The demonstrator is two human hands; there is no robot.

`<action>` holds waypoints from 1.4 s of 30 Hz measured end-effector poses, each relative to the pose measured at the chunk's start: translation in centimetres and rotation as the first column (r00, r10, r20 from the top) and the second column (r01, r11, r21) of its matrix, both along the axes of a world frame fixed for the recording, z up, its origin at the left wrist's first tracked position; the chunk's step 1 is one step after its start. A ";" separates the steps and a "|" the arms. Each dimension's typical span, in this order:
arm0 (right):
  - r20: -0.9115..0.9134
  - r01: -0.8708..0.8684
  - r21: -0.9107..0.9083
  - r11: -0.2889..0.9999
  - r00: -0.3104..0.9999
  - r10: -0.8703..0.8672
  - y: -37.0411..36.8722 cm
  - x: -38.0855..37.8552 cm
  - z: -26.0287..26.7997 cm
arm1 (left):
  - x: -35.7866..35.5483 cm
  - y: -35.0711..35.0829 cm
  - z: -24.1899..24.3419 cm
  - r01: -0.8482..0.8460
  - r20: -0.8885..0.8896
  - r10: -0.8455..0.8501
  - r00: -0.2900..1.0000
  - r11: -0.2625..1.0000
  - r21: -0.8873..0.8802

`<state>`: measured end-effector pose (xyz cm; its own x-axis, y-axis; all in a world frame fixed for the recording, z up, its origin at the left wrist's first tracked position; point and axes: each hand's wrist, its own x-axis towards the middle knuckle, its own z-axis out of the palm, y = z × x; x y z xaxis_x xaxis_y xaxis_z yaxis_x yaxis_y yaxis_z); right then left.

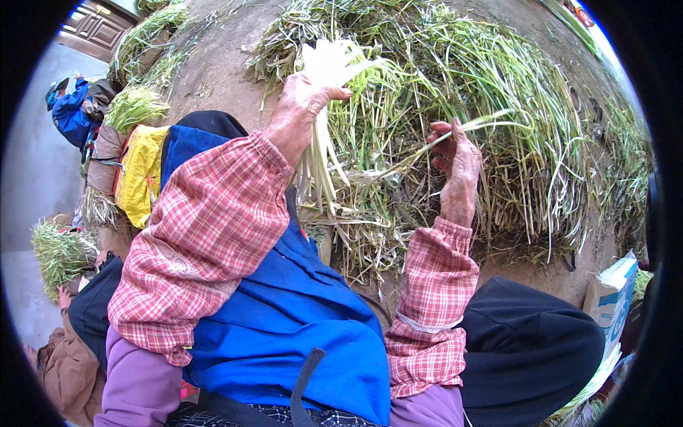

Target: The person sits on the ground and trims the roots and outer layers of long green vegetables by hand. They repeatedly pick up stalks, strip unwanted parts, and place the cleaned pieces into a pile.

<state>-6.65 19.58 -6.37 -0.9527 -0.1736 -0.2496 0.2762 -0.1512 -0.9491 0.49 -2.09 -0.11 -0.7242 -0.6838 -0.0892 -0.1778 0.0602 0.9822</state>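
My left hand [305,109] grips a bundle of pale, whitish-green plant stalks [321,144], with bright cut or leafy ends fanning out above the thumb. A single thin stalk [483,121] is pinched between the thumb and fingers of my right hand [458,165], its dry brown end trailing down to the left. Both hands are raised over a large heap of green and straw-coloured stalks [512,96] on the ground. Limp, dry leaves [368,243] lie at the heap's near edge. Red plaid sleeve covers [213,213] reach to both wrists.
A blue apron [299,320] covers my lap. At the left stand a yellow sack [141,176] and green bundles [136,107]. A person in blue [72,115] and another in brown [72,373] are on that side. A white-and-blue printed bag [613,299] stands by my right knee.
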 end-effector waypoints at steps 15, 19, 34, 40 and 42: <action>-0.346 -0.003 -0.180 0.984 0.936 -0.060 -5.9 2.8 3.4 | 0.5 5.4 0.9 0.479 -0.255 -0.416 0.873 0.833 0.278; -0.278 -0.054 0.012 0.998 0.959 0.055 -6.5 3.0 3.5 | 0.3 4.9 -0.1 0.478 -0.234 -0.428 0.873 0.847 0.235; -0.164 -0.398 -0.249 0.883 0.916 0.367 -5.6 3.4 1.9 | -0.6 2.1 1.3 0.368 -0.181 -0.321 0.930 0.821 0.436; -0.054 -0.263 -0.468 0.844 0.961 0.269 -6.6 4.3 1.4 | -0.8 2.6 1.7 0.314 -0.246 -0.225 0.943 0.845 0.433; -0.038 -0.245 -0.495 0.834 0.965 0.261 -6.7 4.4 1.6 | -0.7 2.7 2.0 0.287 -0.240 -0.197 0.951 0.854 0.433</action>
<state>-2.21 12.83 -4.80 -0.8520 -0.5150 -0.0943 0.3958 -0.5156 -0.7599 -0.24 0.58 1.85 -0.8951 -0.3985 -0.2000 -0.0343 -0.3857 0.9220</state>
